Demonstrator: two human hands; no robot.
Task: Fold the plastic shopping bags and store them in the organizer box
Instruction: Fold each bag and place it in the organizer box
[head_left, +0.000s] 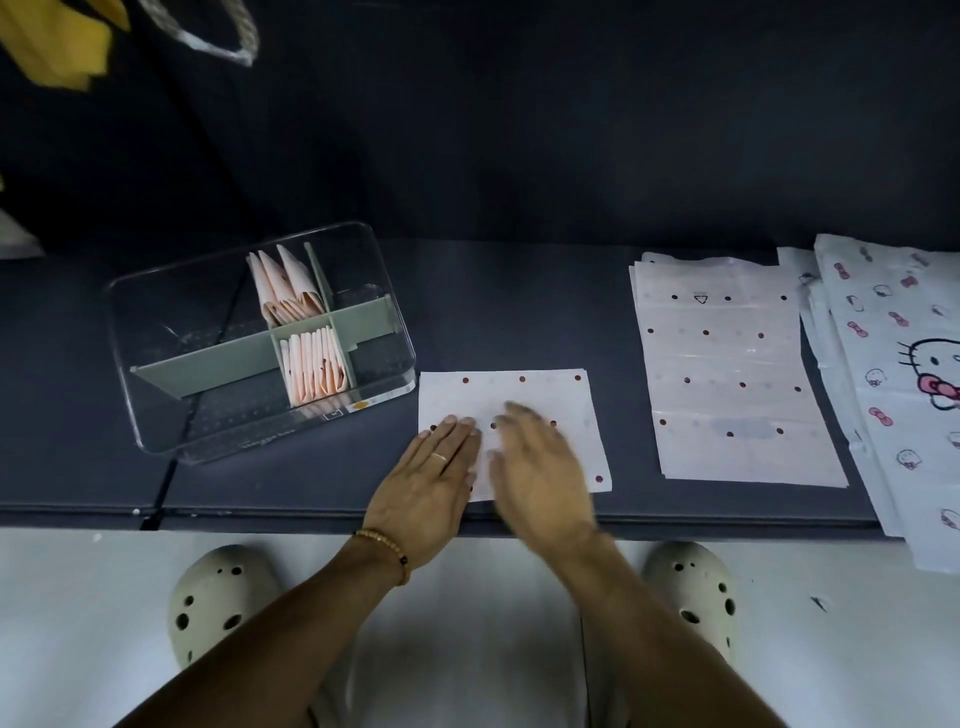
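So, looking down from the head, the organizer box (260, 343) holds folded bags (314, 366) in two slots. A dotted bag (519, 400), partly folded, lies beside it under a flat left hand (431, 483) and a flat, blurry right hand (540, 467). Two piles wait: dotted bags (727, 374) and cat bags (893, 374). Lots left, I think.

right hand (540, 467) motion-blurred, hides part of folded bag (524, 395); cartoon-print bags (893, 364) cut off by right edge
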